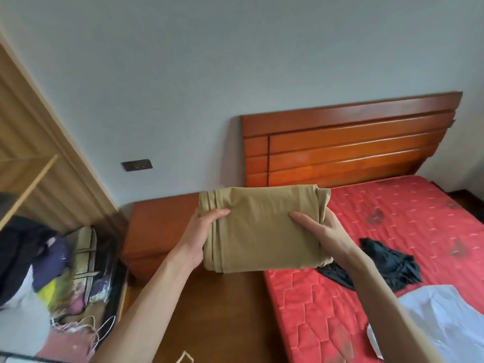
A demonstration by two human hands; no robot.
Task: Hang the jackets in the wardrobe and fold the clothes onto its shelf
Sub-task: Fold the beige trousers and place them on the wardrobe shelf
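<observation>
both hands raised in front, gripping from opposite sides

the left hand [201,235] has its thumb laid across the top and its fingers tucked beneath, palm turned inward. the right hand [318,235] mirrors it, thumb on top pointing left, fingers wrapped out of sight behind. both bare forearms reach up from the lower edge and converge slightly, wrists about level.
</observation>
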